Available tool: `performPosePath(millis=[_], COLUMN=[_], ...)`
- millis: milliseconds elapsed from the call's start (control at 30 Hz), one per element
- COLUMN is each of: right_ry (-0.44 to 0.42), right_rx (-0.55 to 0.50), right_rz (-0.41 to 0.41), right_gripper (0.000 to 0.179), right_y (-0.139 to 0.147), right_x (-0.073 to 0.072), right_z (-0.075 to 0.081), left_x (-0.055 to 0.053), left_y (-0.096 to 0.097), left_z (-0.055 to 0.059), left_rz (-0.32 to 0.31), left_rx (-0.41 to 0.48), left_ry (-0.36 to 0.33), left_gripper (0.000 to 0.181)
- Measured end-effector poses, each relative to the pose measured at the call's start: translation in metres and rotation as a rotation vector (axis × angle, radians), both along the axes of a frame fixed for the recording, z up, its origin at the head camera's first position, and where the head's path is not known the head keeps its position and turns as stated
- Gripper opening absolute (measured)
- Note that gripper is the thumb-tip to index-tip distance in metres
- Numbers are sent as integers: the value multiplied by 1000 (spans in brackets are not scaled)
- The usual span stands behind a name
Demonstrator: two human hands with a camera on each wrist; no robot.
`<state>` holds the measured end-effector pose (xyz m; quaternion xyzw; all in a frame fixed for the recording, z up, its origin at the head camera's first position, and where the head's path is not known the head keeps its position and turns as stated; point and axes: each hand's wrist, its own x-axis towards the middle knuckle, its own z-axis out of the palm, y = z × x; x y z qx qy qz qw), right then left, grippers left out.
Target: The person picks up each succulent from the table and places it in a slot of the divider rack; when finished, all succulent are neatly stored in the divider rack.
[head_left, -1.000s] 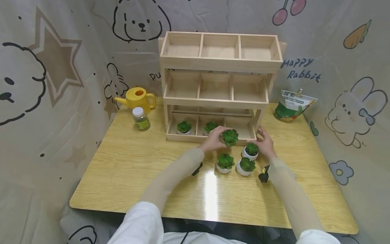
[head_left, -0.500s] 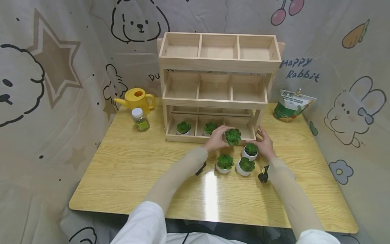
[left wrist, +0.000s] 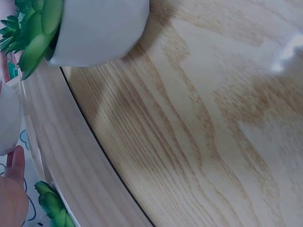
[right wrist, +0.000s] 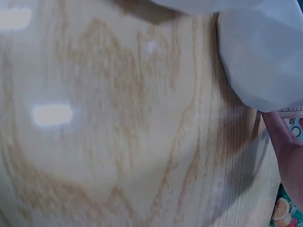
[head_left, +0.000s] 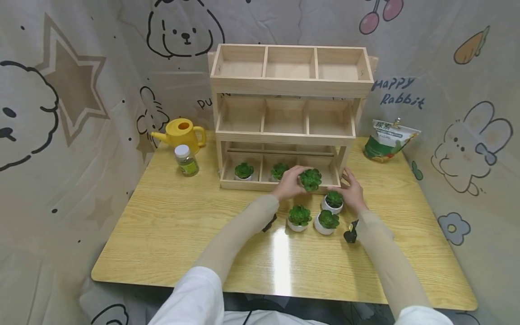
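Note:
My left hand holds a succulent in a white pot at the front of the bottom tier's right compartment. In the left wrist view its fingers touch the white pot. My right hand is at the right front corner of the wooden shelf, thumb toward the front board and fingers extended along the side. Just in front of it stands a potted succulent, and two more, one at left and one at right, stand nearer me.
In the bottom tier, potted succulents sit in the left compartment and the middle one. A yellow watering can and a white-capped jar stand left of the shelf. A green and white bag stands to its right.
My left hand has shifted a little to the right with the succulent, over the right compartment's front edge, then nearly stopped. The right hand stays at the shelf's corner.

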<state>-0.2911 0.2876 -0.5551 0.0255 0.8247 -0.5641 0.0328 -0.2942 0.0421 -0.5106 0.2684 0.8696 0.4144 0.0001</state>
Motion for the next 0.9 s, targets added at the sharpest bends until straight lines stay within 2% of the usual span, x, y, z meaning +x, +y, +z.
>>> performPosePath(millis=[167, 333, 600, 733, 900], right_ry=[-6, -11, -16, -26, -31], right_rx=[-7, -7, -10, -8, 7], right_rz=[-6, -4, 1, 1, 3], right_gripper=[102, 102, 101, 100, 98], right_y=[0, 0, 1, 0, -1], right_x=[1, 0, -1, 1, 2], right_z=[2, 2, 2, 3, 6], left_x=[0, -1, -2, -2, -3], left_y=[2, 7, 10, 10, 10], left_z=[-1, -3, -6, -8, -10], left_rz=[26, 37, 92, 112, 129], left_rx=[7, 60, 134, 165, 201], left_ry=[-41, -86, -174, -189, -174], left_gripper=[72, 74, 74, 72, 74])
